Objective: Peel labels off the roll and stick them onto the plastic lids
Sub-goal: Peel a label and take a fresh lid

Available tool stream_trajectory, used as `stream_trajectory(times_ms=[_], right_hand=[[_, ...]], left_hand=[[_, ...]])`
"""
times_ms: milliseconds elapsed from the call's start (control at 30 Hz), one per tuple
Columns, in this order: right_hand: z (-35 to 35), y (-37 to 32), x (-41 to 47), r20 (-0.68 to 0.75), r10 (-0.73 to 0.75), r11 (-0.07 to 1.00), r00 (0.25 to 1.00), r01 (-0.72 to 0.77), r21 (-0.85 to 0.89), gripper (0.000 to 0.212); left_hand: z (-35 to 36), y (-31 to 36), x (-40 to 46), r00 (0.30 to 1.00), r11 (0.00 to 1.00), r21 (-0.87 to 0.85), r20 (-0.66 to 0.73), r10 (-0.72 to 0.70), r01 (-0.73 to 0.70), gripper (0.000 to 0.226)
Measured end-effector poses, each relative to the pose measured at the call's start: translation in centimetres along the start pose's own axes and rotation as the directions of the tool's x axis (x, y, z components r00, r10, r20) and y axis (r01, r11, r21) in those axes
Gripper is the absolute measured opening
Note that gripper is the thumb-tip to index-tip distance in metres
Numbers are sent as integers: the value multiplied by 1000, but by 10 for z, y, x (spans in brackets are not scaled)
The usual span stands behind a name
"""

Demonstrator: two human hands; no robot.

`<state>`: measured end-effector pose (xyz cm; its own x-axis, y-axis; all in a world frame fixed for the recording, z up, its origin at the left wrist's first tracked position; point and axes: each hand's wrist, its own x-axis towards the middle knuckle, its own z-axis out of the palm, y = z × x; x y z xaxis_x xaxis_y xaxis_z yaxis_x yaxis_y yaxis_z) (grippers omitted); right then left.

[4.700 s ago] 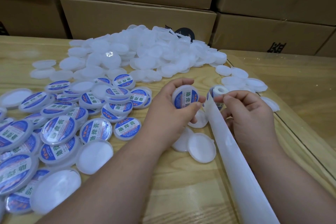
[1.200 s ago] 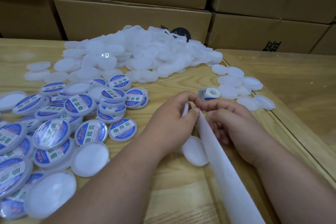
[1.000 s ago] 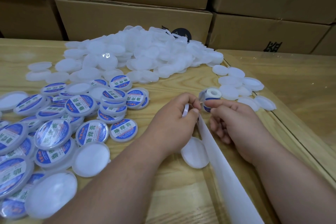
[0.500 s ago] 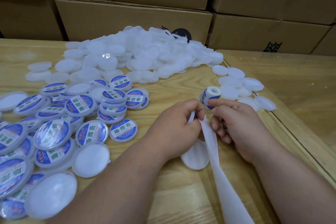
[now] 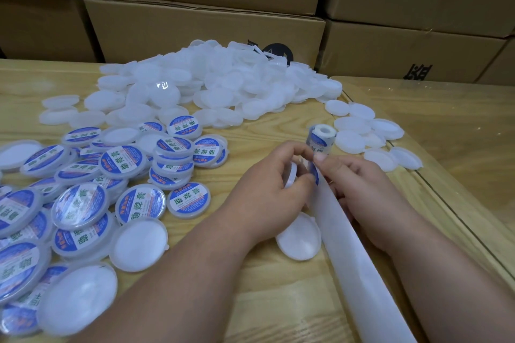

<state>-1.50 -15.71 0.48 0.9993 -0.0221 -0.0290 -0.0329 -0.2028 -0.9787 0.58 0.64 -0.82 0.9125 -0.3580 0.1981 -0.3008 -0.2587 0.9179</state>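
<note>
My table (image 5: 267, 281) is pale wood under a clear glossy sheet, and a seam in it runs from about one o'clock down to four o'clock on my right. Stacked cardboard boxes (image 5: 206, 25) wall off the whole far side from ten to two o'clock, right up against the table's back edge. The biggest heap on the table is the pile of plain white lids (image 5: 211, 86) at twelve o'clock, spreading toward eleven. At nine o'clock, running down to seven, lie the labelled lids (image 5: 122, 164), blue and white, overlapping and stacked, with a few bare ones among them. The open wood is at six o'clock between my forearms and out past the seam at three o'clock. A long white backing strip (image 5: 359, 267) runs from my fingers down to five o'clock, and one bare lid (image 5: 299, 237) lies just left of it, partly under my left wrist. A small cluster of bare lids (image 5: 370, 136) sits at two o'clock. The label roll (image 5: 322, 138) stands just beyond my fingertips at one o'clock. My left hand (image 5: 267, 198) curls its fingers round a white lid (image 5: 291, 175) held on edge. My right hand (image 5: 359, 189) pinches a blue label (image 5: 315, 172) at the top of the strip, right beside that lid.
</note>
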Motion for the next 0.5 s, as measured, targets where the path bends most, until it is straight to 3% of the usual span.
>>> stream_trajectory(times_ms=[67,333,500], right_hand=[[-1,0,-1,23,20,1000,1000,-20,6,60],[-2,4,2,-20,56,998,998,-57,-15,17],[0,3,1,3,29,1000,1000,-29,-11,15]], left_hand=[[0,-1,0,1000,1000,-17,-20,-9,9,26],[0,-1,0,1000,1000,-18,-8,19,-19,28],[0,-3,1,1000,1000,-23,-10,10,-10,28]])
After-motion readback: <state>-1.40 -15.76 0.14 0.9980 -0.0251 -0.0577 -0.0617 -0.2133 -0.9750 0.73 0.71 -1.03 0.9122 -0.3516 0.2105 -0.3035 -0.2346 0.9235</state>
